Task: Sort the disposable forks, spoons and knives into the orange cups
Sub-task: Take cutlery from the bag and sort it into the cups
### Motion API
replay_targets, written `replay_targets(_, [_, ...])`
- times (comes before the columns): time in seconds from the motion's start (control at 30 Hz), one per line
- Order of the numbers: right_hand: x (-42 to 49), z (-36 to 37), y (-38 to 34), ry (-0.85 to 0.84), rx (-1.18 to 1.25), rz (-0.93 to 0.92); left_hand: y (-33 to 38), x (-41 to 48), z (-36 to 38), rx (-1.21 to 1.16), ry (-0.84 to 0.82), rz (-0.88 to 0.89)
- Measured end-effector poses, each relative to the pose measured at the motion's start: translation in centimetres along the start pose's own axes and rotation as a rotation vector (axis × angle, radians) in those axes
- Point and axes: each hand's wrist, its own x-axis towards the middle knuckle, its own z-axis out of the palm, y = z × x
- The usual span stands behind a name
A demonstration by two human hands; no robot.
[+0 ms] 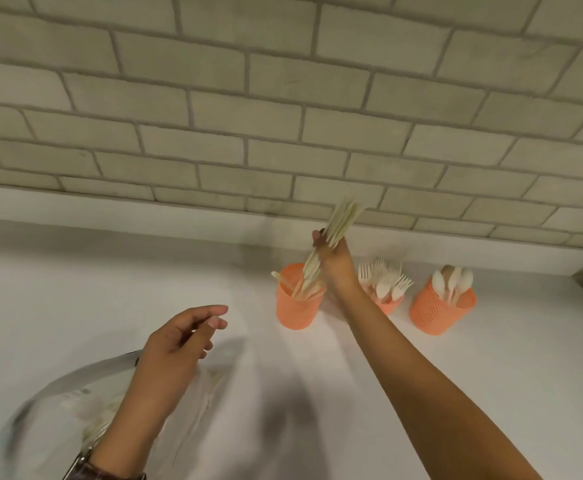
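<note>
Orange cups on the bench look nearly sorted: forks in the fork cup just right of the right hand's wrist, spoons in the spoon cup further right. Right arm stretched forward, gripping a tilted bundle of knives, lower ends reaching into the knife cup directly beneath. Left hand open, fingers relaxed, holding nothing, over a blurred metal bowl where a few pale pieces probably remain.

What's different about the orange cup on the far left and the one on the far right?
The far-left cup holds thin flat pieces leaning apart; the far-right cup holds spoons, bowls up. The right hand grips a bundle of cutlery over the far-left cup; no hand is near the far-right cup. Both are orange, holey and upright.
</note>
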Motion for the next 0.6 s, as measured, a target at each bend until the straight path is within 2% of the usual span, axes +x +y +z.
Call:
replay_targets(0.13, [0.3,0.9,0.6,-0.177,-0.175,0.108,-0.1,0.4,-0.1,-0.035,0.029,-0.003])
replay_targets(0.23, [0.6,0.4,0.4,-0.260,-0.404,0.177,0.0,0.5,0.3,-0.049,0.039,-0.006])
replay_targets(0.43, [1.6,-0.9,-0.9,-0.420,-0.698,0.156,0.5,0.2,0.5,-0.047,0.031,0.019])
replay_targets(0.6, [1.9,-2.4,-2.4,-0.364,-0.751,0.094,1.4,-0.8,-0.6,-0.005,0.038,0.054])
